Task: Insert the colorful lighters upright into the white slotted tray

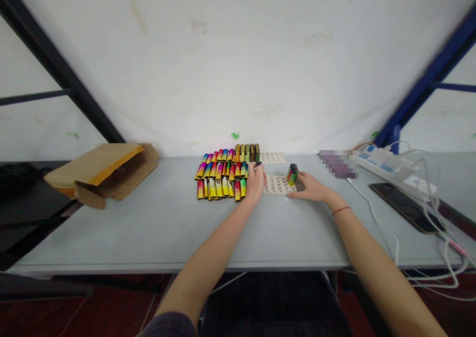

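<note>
The head view looks down across the table (pixel 148 238).

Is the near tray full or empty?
Nearly empty: the tray shows mostly bare holes; colourful cylinders stand at its right end.

Tubes (pixel 225 189), metallic, multicol. (gold, red, pink, blue, grn.): lying side by side, 3 rough rows, L of trays. Upright grp. (pixel 247 153), gold/olive, close-packed, next to bare part of far tray (pixel 273 157), white, w/ round recesses. Near tray (pixel 275 185): same type, mostly unfilled; sm. cluster (pixel 292 175), dk.-topped, approx. upright, R end.
</note>
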Tool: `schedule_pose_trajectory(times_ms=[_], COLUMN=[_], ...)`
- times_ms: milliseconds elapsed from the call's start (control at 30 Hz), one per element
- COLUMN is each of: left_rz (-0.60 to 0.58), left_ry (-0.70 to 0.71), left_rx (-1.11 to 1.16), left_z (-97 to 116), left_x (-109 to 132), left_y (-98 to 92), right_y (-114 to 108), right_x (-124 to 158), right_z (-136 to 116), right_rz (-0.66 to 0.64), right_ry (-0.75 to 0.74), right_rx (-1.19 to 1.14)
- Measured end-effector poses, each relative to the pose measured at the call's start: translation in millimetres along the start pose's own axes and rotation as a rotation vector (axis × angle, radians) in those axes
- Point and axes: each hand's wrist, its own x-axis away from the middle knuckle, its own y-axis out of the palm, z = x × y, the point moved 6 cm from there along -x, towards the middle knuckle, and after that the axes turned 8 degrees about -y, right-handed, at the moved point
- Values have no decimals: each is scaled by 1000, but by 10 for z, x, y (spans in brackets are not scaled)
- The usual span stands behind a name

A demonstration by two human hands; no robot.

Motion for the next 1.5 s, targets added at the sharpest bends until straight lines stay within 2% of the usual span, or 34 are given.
schedule_pose_trajectory(times_ms=[67,200,300,400,467,667,833,967,1100,1267,1500], left_rz=[-7,-31,-147,-281,-319,-276,-290,-284,-294,-279,-271], left_ry=[99,390,494,483,455,401,413,484,565,578,724], left_rx=[-95,-305,-413,-483,-523,-657,-797,-909,-885,-955,-1063], left_z=[26,125,146,119,96,67,50,56,86,100,178], left_x=[15,80,141,204,246,338,365,371,388,403,473], left_y=[3,53,153,254,300,395,463,499,533,512,483], right_y=[5,6,16,19,17,12,17,18,21,4,9], right_x=[2,2,2,-2,-6,-13,-12,-16,-20,-13,-11], right_z=[9,25,38,42,33,3,-3,1,-6,-13,10], right_rz=[-1,18,25,37,39,8,-5,-3,-7,17,31], right_ry=[5,1,-14,-32,-48,-44,-56,-66,-73,-59,-59], right_rx=[-3,0,2,-7,-14,-7,-7,-11,-2,-12,-25])
